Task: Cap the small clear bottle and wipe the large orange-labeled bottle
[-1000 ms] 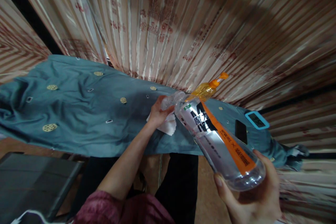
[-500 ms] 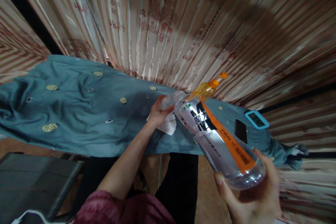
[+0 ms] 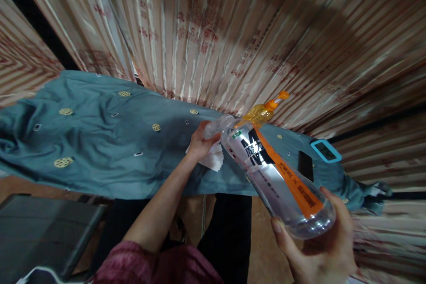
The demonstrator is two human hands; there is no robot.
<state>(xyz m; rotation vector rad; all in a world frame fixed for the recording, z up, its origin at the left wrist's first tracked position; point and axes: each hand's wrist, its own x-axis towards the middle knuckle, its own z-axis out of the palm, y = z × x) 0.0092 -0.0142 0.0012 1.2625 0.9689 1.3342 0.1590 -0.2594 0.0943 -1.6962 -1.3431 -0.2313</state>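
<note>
A large clear drink bottle (image 3: 281, 177) with a silver and orange label is tilted in front of me, its base low on the right. My right hand (image 3: 319, 244) grips it around the base. At its upper left end, my left hand (image 3: 200, 144) is closed on a small clear plastic container (image 3: 214, 128), which meets the neck end of the bottle. How the two join there cannot be made out. A white tissue (image 3: 213, 159) shows below my left hand; whether the fingers hold it is hidden. Behind the large bottle, a yellow pump bottle (image 3: 259, 114) with an orange top is partly covered.
A blue-green patterned cloth (image 3: 100, 142) covers the narrow table. On its right part lie a dark phone (image 3: 305, 165) and a blue-framed digital timer (image 3: 326, 151). A pleated curtain (image 3: 206, 31) hangs close behind. A dark seat (image 3: 43, 230) stands at lower left.
Almost nothing differs. Both hands keep their hold, and the large bottle has shifted only very slightly.
</note>
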